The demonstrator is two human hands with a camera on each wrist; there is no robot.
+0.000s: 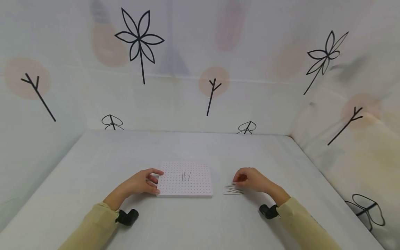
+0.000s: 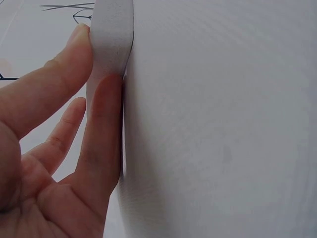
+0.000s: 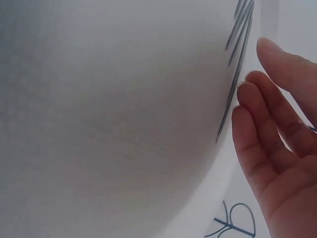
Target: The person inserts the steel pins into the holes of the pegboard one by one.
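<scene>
A white pegboard (image 1: 200, 187) with a grid of small holes lies on the table, and a few thin dark pins (image 1: 184, 176) stand near its middle. My left hand (image 1: 140, 182) touches the board's left side, with the thumb near the front corner and the index fingertip farther back. In the left wrist view, fingers press along the board's edge (image 2: 111, 39). To the right of the board, several loose thin metal pins (image 1: 233, 190) lie together. Just over them is my right hand (image 1: 251, 178), its thumb and fingertips apart and no pin seen between them in the right wrist view.
The white table (image 1: 200, 225) extends on all sides of the board. A white cloth (image 1: 187, 104) printed with plants rises behind and along the sides. Dark wrist cameras (image 1: 127, 217) sit at both sleeve cuffs.
</scene>
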